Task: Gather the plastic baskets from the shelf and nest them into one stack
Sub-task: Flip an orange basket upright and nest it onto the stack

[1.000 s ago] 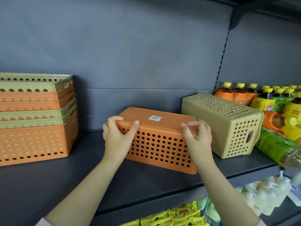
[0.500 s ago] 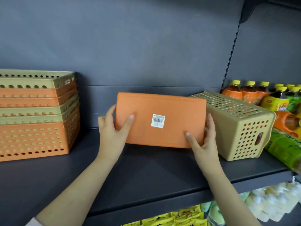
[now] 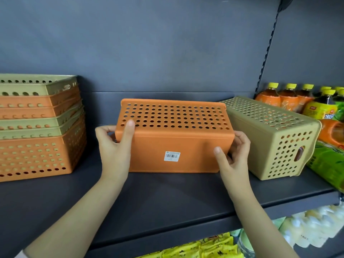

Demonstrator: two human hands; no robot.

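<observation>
I hold an orange perforated basket (image 3: pixel 173 138) above the middle of the shelf, its solid base with a barcode sticker facing me and a holed side wall on top. My left hand (image 3: pixel 113 146) grips its left end, thumb across the top edge. At the right end my right hand (image 3: pixel 232 155) grips it, thumb on the base. At the left stands a nested stack of orange and beige baskets (image 3: pixel 37 125). A beige basket (image 3: pixel 270 138) lies on its side just right of the held one.
The dark grey shelf board (image 3: pixel 167 200) has a bare stretch in front of the baskets. Yellow-capped drink bottles (image 3: pixel 297 99) and green packs (image 3: pixel 327 164) crowd the right end. Yellow snack packs (image 3: pixel 201 248) fill the shelf below. A slotted upright (image 3: pixel 268 45) divides the back panel.
The orange basket has been rotated in my hands: its base went from on top, to facing me, and now a holed side shows on top. Both hands have shifted grip on its ends.
</observation>
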